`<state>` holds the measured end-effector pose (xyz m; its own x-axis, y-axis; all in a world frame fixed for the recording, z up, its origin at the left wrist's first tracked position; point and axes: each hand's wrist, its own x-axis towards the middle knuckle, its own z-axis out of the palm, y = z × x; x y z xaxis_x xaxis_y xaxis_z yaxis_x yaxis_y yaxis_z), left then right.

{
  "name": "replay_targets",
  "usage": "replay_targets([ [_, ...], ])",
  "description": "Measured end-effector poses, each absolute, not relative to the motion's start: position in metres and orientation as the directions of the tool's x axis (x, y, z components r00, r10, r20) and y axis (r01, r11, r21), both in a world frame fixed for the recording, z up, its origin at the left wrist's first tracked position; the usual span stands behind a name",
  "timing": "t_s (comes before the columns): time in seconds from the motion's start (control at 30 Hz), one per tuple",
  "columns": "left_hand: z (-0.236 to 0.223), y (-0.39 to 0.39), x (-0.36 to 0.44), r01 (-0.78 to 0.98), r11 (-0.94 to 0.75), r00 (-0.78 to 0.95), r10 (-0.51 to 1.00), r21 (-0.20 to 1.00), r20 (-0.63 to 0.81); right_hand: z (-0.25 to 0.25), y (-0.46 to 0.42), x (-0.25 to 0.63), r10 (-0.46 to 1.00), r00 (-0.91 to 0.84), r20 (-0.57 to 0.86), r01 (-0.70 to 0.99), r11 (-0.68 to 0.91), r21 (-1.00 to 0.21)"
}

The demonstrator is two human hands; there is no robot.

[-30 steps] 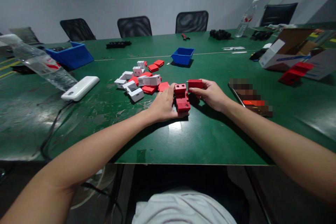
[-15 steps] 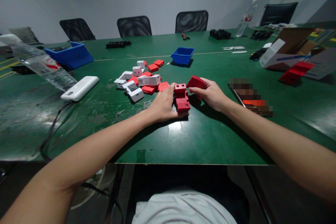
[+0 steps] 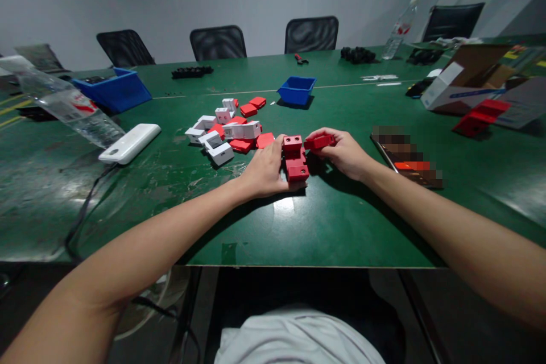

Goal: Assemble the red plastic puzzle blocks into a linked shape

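My left hand (image 3: 265, 169) is closed around a red plastic bracket (image 3: 295, 159), a notched block with two holes in its top end and one in its near end. Between the thumb and fingers of my right hand (image 3: 344, 152) is a smaller flat red block (image 3: 321, 142), held just to the right of the bracket's far end. Whether the two red parts touch I cannot tell. Left of my left hand lies a loose pile of white U-shaped brackets (image 3: 220, 153) and red blocks (image 3: 242, 145).
A small blue bin (image 3: 297, 91) stands beyond my hands. A phone (image 3: 405, 159) lies to the right, near a red bracket (image 3: 482, 118) and an open cardboard box (image 3: 464, 82). At left are a white power bank (image 3: 130, 143) with a cable, a plastic bottle (image 3: 68, 102) and a larger blue bin (image 3: 117, 91).
My right hand has turned the flat red block, tilting it up and then over so a narrow side shows. The left hand and its bracket have stayed in place.
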<state>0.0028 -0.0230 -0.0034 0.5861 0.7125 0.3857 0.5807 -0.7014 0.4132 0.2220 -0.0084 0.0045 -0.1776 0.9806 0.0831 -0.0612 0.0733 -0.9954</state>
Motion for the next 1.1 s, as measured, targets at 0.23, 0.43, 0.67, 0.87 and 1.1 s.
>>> replay_targets([
  [0.23, -0.0031, -0.0231, 0.0029, 0.589, -0.697, 0.581, 0.717, 0.409, 0.385, 0.006, -0.0095, 0.2237, 0.971, -0.233, 0.058, -0.054, 0.046, -0.997],
  [0.43, -0.0006, -0.0246, 0.0032, 0.59, -0.691, 0.586, 0.722, 0.418, 0.368, 0.0027, -0.0091, 0.2243, 0.965, -0.256, 0.056, -0.027, 0.051, -0.998],
  [0.67, -0.0012, -0.0245, 0.0035, 0.593, -0.688, 0.579, 0.726, 0.419, 0.371, 0.0028, -0.0083, 0.2216, 0.985, -0.171, -0.004, -0.121, -0.025, -0.992],
  [0.87, -0.0003, -0.0251, 0.0036, 0.594, -0.683, 0.578, 0.729, 0.425, 0.366, 0.0033, -0.0074, 0.2218, 0.996, -0.087, 0.008, -0.06, 0.003, -0.998],
  [1.1, 0.0015, -0.0256, 0.0038, 0.607, -0.673, 0.577, 0.739, 0.423, 0.349, 0.0009, -0.0049, 0.2234, 0.993, -0.052, 0.103, -0.082, 0.098, -0.992],
])
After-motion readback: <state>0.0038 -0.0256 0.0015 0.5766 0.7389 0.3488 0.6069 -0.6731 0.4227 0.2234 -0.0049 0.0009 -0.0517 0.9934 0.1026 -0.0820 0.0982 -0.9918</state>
